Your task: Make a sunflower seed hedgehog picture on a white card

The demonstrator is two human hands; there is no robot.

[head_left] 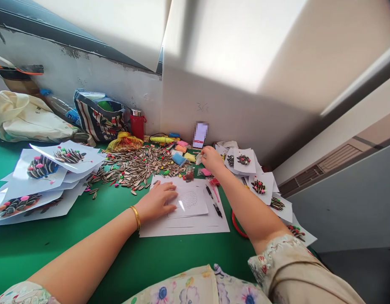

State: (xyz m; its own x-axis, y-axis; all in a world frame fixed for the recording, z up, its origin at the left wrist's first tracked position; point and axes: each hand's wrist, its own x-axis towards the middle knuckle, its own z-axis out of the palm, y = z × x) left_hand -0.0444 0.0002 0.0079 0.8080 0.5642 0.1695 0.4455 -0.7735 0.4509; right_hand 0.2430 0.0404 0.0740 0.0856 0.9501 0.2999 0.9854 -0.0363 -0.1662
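Observation:
My left hand lies flat with its fingers spread on white sheets. Its fingertips touch the left edge of a smaller card with a rounded dotted drawing. Further forward and to the right, my right hand has its fingers pinched on a small pale, see-through item, which is too small to name. Near that hand are a pink lump and a small bag of dark red bits. Black pens rest on the sheets' right side. A heap of striped sunflower seeds spreads behind my left hand.
Papers with seed figures pile up at the left, and more cards line the right. Along the wall stand a striped bag, a red bottle and a phone. Coloured clay lumps sit beside the seeds on the green table.

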